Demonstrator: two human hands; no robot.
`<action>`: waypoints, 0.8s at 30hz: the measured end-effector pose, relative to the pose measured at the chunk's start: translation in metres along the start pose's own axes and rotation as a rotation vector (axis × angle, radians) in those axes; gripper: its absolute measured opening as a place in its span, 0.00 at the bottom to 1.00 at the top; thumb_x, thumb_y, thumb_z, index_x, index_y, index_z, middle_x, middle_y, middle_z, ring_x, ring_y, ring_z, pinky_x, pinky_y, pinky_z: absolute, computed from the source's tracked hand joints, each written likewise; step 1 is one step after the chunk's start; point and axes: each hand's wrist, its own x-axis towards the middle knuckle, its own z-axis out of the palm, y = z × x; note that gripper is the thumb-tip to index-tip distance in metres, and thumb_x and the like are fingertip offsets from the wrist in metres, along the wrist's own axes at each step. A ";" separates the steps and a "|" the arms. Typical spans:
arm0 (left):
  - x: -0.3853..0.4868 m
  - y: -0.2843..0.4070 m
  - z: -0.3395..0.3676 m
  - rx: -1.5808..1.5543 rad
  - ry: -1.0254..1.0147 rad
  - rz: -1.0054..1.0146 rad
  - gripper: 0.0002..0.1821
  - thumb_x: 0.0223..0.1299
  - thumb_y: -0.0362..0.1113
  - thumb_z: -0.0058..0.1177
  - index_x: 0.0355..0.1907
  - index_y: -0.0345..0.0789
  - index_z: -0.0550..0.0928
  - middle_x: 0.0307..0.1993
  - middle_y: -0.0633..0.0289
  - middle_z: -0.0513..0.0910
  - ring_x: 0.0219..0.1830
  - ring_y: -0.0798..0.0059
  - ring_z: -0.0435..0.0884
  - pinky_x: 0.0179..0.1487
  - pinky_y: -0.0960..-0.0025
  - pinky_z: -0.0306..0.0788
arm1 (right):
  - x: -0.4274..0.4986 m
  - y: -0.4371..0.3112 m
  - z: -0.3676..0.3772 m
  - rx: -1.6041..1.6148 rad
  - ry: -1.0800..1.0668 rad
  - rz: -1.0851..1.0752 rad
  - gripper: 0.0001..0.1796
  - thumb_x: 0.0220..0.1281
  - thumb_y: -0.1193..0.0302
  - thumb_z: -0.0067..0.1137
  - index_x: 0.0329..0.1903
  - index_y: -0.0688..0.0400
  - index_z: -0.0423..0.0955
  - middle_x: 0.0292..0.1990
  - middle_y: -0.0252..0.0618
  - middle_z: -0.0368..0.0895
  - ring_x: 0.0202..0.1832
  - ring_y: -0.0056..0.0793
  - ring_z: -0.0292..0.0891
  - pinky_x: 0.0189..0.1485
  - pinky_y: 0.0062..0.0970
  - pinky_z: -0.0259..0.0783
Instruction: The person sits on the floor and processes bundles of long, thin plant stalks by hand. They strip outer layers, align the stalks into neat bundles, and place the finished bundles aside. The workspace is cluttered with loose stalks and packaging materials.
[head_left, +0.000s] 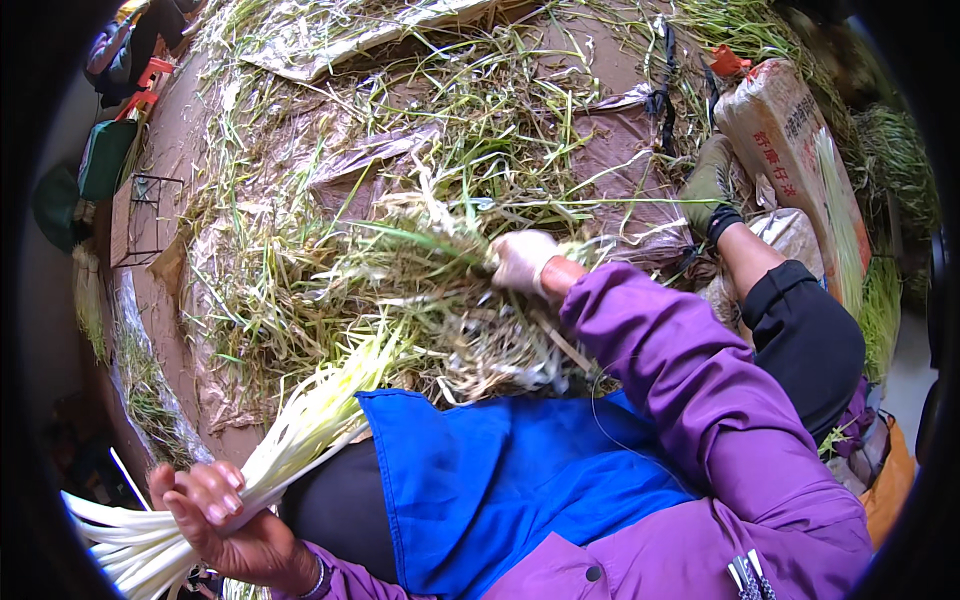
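Observation:
My bare left hand (232, 517) is closed around a thick bundle of long pale stalks (300, 427), perhaps garlic shoots. Their white ends fan out at the lower left, and the yellow-green leaf tips point up towards the heap. My right hand (525, 262), in a whitish glove and blurred, is curled on a clump of withered leaf scraps (442, 232) just above the heap of trimmings (300, 307). Part of that clump is hidden behind the fingers. A blue apron (502, 465) covers my lap, below the heap.
A printed sack (787, 127) stands at the right by my shoe (709, 180), with pale stalks (840, 217) leaning on it. At the left are a metal frame (157, 217), a green stool-like object (107, 159) and a stalk bundle (88, 292). Another person (135, 45) sits at the upper left.

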 end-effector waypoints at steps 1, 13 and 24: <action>0.001 0.000 0.000 0.012 0.008 -0.006 0.16 0.65 0.36 0.48 0.50 0.29 0.70 0.16 0.72 0.63 0.19 0.87 0.61 0.31 0.78 0.59 | 0.008 0.011 -0.006 -0.098 0.009 0.022 0.21 0.41 0.58 0.63 0.42 0.50 0.78 0.34 0.45 0.81 0.36 0.41 0.79 0.40 0.34 0.75; 0.001 0.001 0.004 0.006 -0.017 -0.024 0.16 0.66 0.36 0.47 0.50 0.28 0.69 0.17 0.72 0.63 0.20 0.86 0.62 0.31 0.77 0.59 | 0.013 0.021 0.034 0.020 0.078 0.047 0.47 0.39 0.41 0.62 0.58 0.60 0.67 0.54 0.53 0.69 0.54 0.47 0.69 0.55 0.39 0.68; -0.005 0.012 -0.003 0.060 0.104 0.070 0.15 0.65 0.36 0.49 0.49 0.29 0.70 0.17 0.73 0.63 0.21 0.86 0.63 0.30 0.78 0.61 | -0.042 0.001 0.083 0.325 -0.296 -0.106 0.32 0.43 0.52 0.60 0.43 0.67 0.75 0.37 0.51 0.80 0.42 0.46 0.77 0.49 0.32 0.70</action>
